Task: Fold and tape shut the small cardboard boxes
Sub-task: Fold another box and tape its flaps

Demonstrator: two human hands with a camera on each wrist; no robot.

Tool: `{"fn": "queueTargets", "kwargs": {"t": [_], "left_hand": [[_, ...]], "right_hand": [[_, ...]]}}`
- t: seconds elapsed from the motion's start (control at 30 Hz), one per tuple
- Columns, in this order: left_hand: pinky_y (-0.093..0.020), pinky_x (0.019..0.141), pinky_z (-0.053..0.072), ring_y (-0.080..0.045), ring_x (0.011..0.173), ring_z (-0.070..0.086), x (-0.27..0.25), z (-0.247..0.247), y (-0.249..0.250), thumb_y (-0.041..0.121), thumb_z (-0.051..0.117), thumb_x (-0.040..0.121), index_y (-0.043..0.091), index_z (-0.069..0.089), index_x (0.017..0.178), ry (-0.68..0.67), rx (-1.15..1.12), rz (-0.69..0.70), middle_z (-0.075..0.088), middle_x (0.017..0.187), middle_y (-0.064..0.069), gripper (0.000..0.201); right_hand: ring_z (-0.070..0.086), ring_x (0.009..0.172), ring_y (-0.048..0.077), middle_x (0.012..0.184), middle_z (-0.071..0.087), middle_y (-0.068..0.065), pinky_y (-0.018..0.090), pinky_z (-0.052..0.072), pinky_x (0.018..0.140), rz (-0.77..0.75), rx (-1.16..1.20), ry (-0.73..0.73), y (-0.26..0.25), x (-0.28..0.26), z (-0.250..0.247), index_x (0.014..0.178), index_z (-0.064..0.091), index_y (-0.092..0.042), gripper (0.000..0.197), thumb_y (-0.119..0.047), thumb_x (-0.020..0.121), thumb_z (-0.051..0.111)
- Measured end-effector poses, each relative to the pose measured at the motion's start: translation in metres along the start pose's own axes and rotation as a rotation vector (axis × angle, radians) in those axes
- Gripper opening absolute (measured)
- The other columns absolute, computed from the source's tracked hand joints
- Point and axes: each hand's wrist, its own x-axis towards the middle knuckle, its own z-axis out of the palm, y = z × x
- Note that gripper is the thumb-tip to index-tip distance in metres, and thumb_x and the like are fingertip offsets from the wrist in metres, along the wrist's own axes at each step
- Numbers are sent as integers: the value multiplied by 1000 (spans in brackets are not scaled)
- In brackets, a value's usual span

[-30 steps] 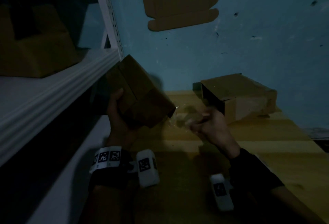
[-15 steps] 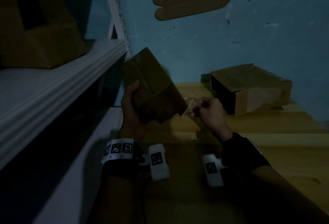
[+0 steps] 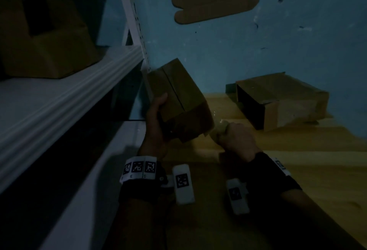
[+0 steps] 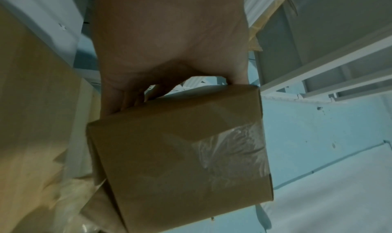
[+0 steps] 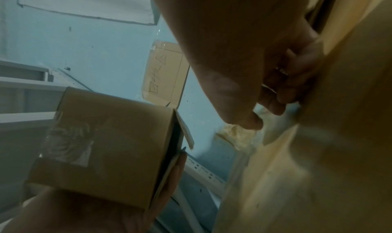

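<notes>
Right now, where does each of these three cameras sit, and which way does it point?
Head: worn on the head, looking down at both hands, the left hand gripping the small box.
Left wrist: looks along the palm at the box.
Right wrist: looks along the curled right hand.
Shared: the box's clear tape shows in both wrist views.

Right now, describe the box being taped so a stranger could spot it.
Beside the white shelf, above the wooden table, the left hand grips a small cardboard box. Unlike the open-ended box lying by the blue wall, it is lifted, closed, with clear tape on one face.
</notes>
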Motion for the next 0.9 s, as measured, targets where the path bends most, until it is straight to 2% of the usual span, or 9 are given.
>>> {"fn": "queueTargets", "kwargs": {"t": [0.1, 0.17, 0.27, 0.33, 0.43, 0.53, 0.6, 0.77, 0.9], "left_hand": [[-51, 90, 53, -38, 117, 61, 1, 3, -3, 49, 77, 61, 17, 59, 134, -3, 31, -40, 66, 127, -15, 81], [-44, 79, 57, -37, 112, 63, 2, 4, -5, 45, 75, 66, 15, 57, 135, -9, 36, -78, 66, 127, -16, 77], [-54, 90, 54, -39, 116, 62, 5, 4, -9, 51, 84, 60, 18, 56, 135, -6, 111, -145, 64, 130, -16, 87], [-60, 97, 49, -38, 117, 62, 6, 4, -12, 58, 85, 55, 21, 59, 132, 2, 186, -140, 66, 129, -13, 90], [-58, 102, 46, -37, 118, 62, 8, 4, -13, 51, 78, 69, 19, 59, 130, -90, 246, -103, 67, 126, -13, 72], [-58, 102, 47, -37, 122, 59, 12, 7, -16, 44, 84, 65, 17, 50, 142, -229, 351, -89, 60, 135, -15, 89], [-48, 93, 55, -26, 120, 61, 15, 10, -19, 45, 87, 55, 24, 38, 150, -190, 585, 52, 56, 138, -6, 109], [-51, 115, 34, -19, 143, 32, 16, 21, -34, 63, 88, 39, 31, 10, 158, -247, 1067, 289, 27, 158, 1, 146], [-57, 115, 26, -28, 144, 17, 9, 40, -34, 63, 90, 32, 31, -3, 157, -206, 1408, 418, 12, 157, -4, 159]], "right_hand": [[54, 71, 14, 78, 56, -2, 28, 38, 59, 20, -114, -18, 4, -2, -4, 82, 53, -26, 32, -52, 100, 55], [59, 77, 15, 84, 61, -2, 32, 44, 64, -11, -10, -102, 7, 0, -6, 90, 60, -26, 27, -52, 98, 59], [67, 76, 11, 84, 71, -3, 31, 56, 67, -140, 343, -338, 8, -5, -12, 97, 69, -21, 3, -22, 98, 66], [67, 66, 5, 77, 73, -4, 20, 52, 57, -178, 481, -432, 7, -11, -17, 97, 70, -12, 16, -3, 99, 58], [69, 64, 9, 78, 75, 4, 20, 53, 57, -129, 613, -319, 11, -11, -23, 99, 73, 0, 23, 2, 101, 50], [68, 73, 22, 74, 73, 8, 32, 55, 69, -105, 772, -35, 22, -9, -34, 85, 76, -3, 21, -2, 96, 58], [66, 78, 26, 81, 72, 9, 36, 53, 73, -122, 937, 108, 28, -12, -44, 93, 74, -3, 20, -6, 100, 55], [69, 110, 19, 124, 70, 0, 40, 59, 89, -176, 1102, 167, 32, -26, -65, 133, 61, -24, 44, -51, 106, 38], [67, 111, 19, 128, 63, 0, 46, 63, 85, -142, 1067, 124, 31, -36, -71, 140, 48, -21, 76, -66, 81, 61]]}}
